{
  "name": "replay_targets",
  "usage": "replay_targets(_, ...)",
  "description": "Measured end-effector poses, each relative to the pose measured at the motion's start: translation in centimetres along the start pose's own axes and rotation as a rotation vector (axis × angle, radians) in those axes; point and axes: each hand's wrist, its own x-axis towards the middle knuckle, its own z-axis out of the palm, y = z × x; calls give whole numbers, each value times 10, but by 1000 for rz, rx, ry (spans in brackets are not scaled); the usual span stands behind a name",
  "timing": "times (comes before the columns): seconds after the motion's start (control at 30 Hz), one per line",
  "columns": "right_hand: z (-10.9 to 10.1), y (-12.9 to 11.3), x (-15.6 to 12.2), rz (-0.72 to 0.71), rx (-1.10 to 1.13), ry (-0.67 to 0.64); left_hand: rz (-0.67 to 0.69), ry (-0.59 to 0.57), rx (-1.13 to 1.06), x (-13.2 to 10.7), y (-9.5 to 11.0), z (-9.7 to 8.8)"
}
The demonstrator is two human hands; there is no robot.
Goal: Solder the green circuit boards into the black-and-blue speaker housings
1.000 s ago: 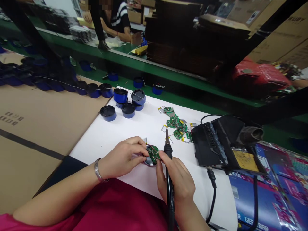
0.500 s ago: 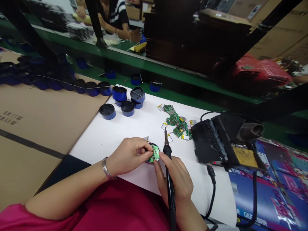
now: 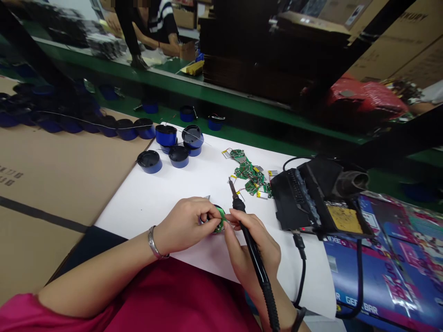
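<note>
In front of me, my left hand (image 3: 192, 224) pinches a small green circuit board (image 3: 220, 220) at its left side with thumb and forefinger. The board sits tilted in or over a round dark casing, partly hidden by my fingers; a small silver piece shows behind the left hand. My right hand (image 3: 258, 242) has a black soldering iron (image 3: 254, 251) lying through it, tip pointing up and away. The thumb and fingertips of that hand also meet at the board's right edge. The iron's tip is clear of the board.
Green circuit boards with small batteries (image 3: 251, 171) lie in a pile beyond my hands. Blue round casings (image 3: 179, 157) stand back left, with a long row behind. A black soldering station (image 3: 294, 198) with a yellow sponge (image 3: 344, 220) is at right. Across the bench sits another person (image 3: 169, 27).
My right fingertips have closed in at the board's right edge, and the board has tilted. The soldering iron now leans more to the left. The whole view has shifted slightly.
</note>
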Motion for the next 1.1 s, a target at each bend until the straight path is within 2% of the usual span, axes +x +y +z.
replay_targets(0.17,2,1,0,69,-16,-4,-29,-33,-42,-1,1,-2)
replay_targets(0.57,2,-2,4,100,-44,4,-51,-49,-55,-1,0,-2)
replay_targets(0.73,4,-3,3,88,-79,48,70,42,62,-2,-3,0)
replay_targets(0.83,1,-2,5,57,-74,64,117,53,102,-2,-6,1)
replay_targets(1.1,-3,2,9,32,-40,-31,31,-12,0,-3,-7,-2)
